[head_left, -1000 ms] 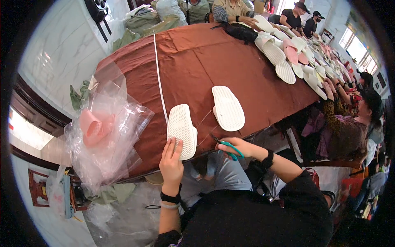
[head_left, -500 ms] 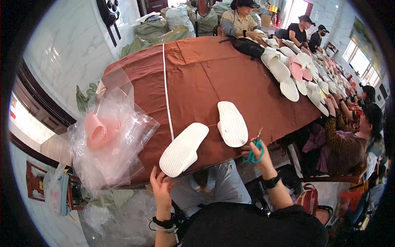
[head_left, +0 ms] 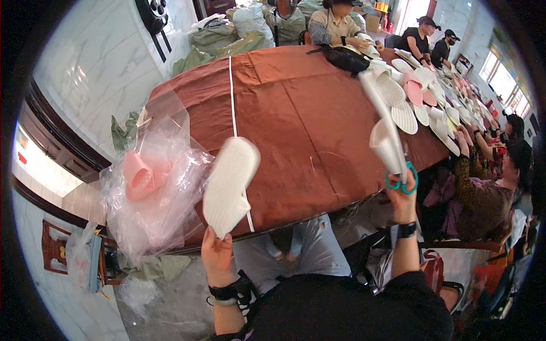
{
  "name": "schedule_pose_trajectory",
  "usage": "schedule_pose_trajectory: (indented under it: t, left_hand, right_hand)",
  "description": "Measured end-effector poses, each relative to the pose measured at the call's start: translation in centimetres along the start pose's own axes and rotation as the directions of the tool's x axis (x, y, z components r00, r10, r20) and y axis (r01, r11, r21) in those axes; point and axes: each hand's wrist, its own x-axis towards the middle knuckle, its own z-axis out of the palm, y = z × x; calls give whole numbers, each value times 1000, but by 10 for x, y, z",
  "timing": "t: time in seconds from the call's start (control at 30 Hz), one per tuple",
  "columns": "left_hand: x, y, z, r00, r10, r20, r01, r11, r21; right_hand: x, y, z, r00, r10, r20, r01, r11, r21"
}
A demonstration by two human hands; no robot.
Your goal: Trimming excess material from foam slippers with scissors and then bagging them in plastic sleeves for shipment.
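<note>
My left hand [head_left: 218,258] is closed on one end of a white slide slipper [head_left: 230,179], which is lifted with its textured sole showing. In my right hand [head_left: 402,199] are teal-handled scissors [head_left: 412,181] and a second white slide slipper [head_left: 385,143], raised on edge and smeared by motion. That slipper's strap faces left, and its lower end meets my fingers and the scissors. The scissor blades are mostly hidden behind it.
A reddish-brown cloth covers the table [head_left: 284,131]. Clear plastic bags [head_left: 148,221] with a pink slipper [head_left: 142,177] lie at the left. A black bag [head_left: 346,60] and many white and pink slippers [head_left: 405,118] line the right side, where several people work.
Both white slippers have left the tabletop. The left one rose upright in my left hand; the other moved right and up with my right hand and the scissors.
</note>
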Motion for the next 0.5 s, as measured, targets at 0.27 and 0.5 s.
schedule_pose_trajectory:
  t: [0.27, 0.5]
  left_hand:
    - [-13, 35, 31, 951, 291, 105, -309, 894, 324]
    - [-37, 81, 59, 519, 354, 778, -846, 84, 527]
  right_hand:
    - [-25, 4, 1, 949, 309, 65, -302, 948, -101]
    - [-39, 24, 12, 759, 644, 96, -624, 762, -172]
